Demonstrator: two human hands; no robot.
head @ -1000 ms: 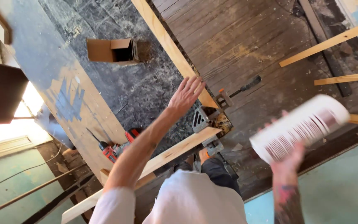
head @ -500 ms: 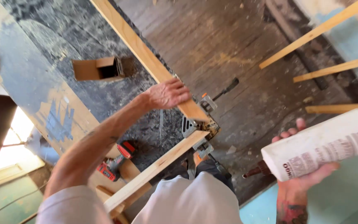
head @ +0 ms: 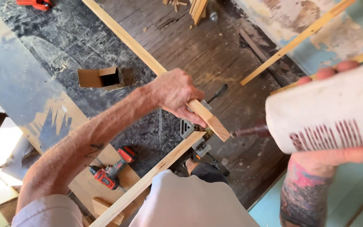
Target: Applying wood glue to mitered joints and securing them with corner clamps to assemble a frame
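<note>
Glue bottle [head: 337, 111], gripped by right fingers [head: 324, 72], has come closer; left hand [head: 175, 92] still grasps wood strip [head: 148, 59].

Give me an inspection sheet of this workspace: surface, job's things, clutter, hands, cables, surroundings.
Surface: dark plank floor, worn, with wood scraps on it.
Job's things: long wooden strip; white glue bottle with a dark nozzle aimed at the strip's cut end; a second strip meets it at a metal corner clamp.
Clutter: open cardboard box; red cordless drill; red tool at the top edge; offcuts.
Hands: left hand in a grip on the long strip near its end; right hand in a grip on the bottle.
Cables: nothing seen.
Surroundings: peeling wall with strips leaning on it; board with worn blue paint.
</note>
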